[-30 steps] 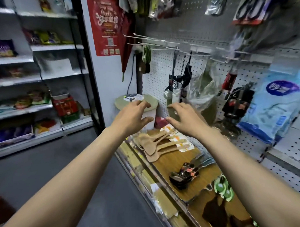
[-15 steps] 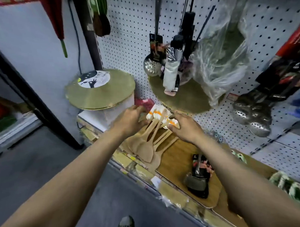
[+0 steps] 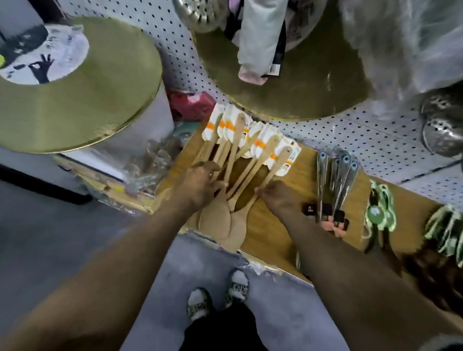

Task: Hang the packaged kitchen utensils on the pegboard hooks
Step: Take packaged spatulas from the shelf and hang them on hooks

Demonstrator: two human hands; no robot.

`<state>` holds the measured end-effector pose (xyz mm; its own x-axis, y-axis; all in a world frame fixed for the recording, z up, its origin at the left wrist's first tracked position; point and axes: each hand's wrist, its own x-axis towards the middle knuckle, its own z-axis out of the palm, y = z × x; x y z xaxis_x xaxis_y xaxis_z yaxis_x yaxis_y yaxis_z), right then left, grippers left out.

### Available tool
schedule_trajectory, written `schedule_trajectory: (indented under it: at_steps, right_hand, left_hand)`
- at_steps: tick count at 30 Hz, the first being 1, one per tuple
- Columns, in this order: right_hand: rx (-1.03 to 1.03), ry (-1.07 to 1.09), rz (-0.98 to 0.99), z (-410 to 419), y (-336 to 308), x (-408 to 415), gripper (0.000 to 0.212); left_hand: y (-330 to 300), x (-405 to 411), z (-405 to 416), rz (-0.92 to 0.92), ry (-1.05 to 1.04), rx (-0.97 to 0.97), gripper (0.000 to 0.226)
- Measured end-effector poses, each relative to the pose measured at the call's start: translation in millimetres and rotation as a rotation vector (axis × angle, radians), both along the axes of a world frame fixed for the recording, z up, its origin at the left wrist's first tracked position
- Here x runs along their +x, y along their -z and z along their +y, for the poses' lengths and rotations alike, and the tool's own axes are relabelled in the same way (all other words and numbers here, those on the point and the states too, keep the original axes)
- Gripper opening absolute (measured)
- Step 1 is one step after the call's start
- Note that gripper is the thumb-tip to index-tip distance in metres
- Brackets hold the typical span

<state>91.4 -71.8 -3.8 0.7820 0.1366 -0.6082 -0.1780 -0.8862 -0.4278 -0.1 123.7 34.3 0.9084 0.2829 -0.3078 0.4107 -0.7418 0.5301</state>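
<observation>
Big gold round lid (image 3: 70,98) far left, white pegboard (image 3: 331,136) behind. Pale wooden spatulas (image 3: 233,175) fanned out on the bench (image 3: 265,229), roughly 6, each with a white-and-orange card tag at the handle end. Left hand (image 3: 198,186) with fingers curled onto the handles, right hand (image 3: 279,195) pinching the rightmost handle. Further right, about 4 metal utensils (image 3: 335,184) lying flat, then green-packaged items (image 3: 378,214).
</observation>
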Motion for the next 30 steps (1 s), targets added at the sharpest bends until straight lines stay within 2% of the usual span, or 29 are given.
schedule_trajectory:
  at_steps: [2,6,8,14,19,22,25,27,30]
  right_hand:
    - [0.018,0.083,0.007,7.1,16.9,4.2,0.042]
    - [-0.013,0.151,0.032,5.4,80.9,22.4,0.056]
    - [-0.044,0.165,0.039,7.9,71.8,22.4,0.058]
    - [-0.065,0.134,0.118,-4.5,51.4,22.5,0.018]
    - [-0.064,0.188,0.133,-27.9,50.5,17.5,0.017]
    - [0.108,0.418,0.14,-35.0,47.0,12.1,0.022]
    - [0.453,0.665,0.229,-39.2,34.3,4.4,0.019]
    - [0.608,0.728,0.269,-42.0,22.5,0.0,0.025]
    - [0.662,0.713,0.311,-45.6,11.3,-6.0,0.031]
  left_hand:
    - [14.3,4.5,-0.1,-0.009,-0.021,-0.033,0.043]
    - [35.2,9.6,-0.3,-0.045,-0.056,-0.05,0.041]
    - [41.4,12.0,-0.9,-0.066,-0.078,-0.065,0.041]
    - [48.7,21.9,-10.9,-0.064,-0.122,-0.099,0.046]
    - [55.2,25.5,-20.2,-0.034,-0.135,-0.101,0.042]
    - [56.0,30.4,-25.7,-0.012,-0.164,-0.065,0.042]
    - [54.5,39.9,-31.9,0.025,-0.209,-0.001,0.043]
    - [51.5,49.1,-36.9,0.071,-0.244,0.077,0.044]
    - [51.3,64.8,-45.3,0.127,-0.268,0.153,0.047]
